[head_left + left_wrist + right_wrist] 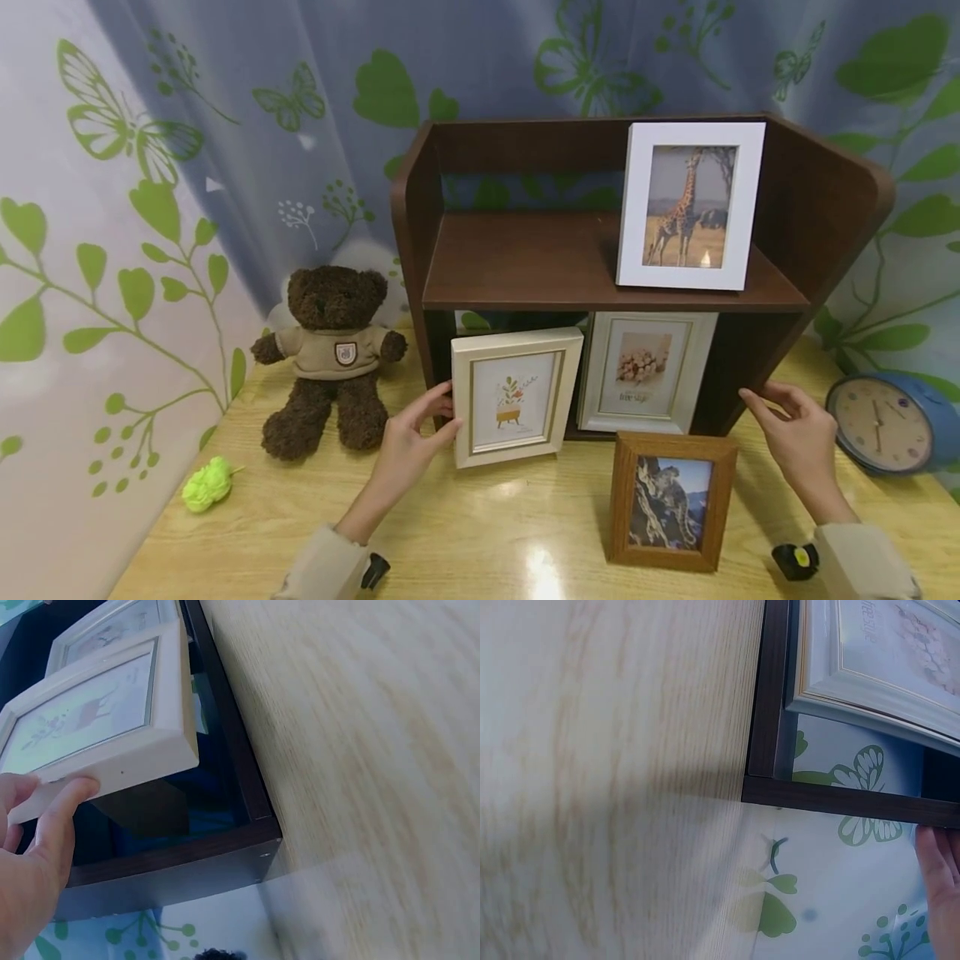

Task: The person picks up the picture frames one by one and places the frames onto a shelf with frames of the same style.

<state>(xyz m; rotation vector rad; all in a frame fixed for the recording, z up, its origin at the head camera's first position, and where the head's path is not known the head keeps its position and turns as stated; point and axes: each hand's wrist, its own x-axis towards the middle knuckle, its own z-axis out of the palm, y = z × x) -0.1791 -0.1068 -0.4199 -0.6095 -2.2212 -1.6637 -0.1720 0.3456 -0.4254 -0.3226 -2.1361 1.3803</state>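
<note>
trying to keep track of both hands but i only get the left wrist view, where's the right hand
Observer: The right hand is at the right side of the dark shelf, its fingers touching it.
Operator: ok and anything up on the top level
Observer: Yes, a white frame with a giraffe picture stands toward the right end.
Operator: what about down in front
Observer: A brown frame with a spotted cat picture sits on the table, before the shelf's right half.
</note>
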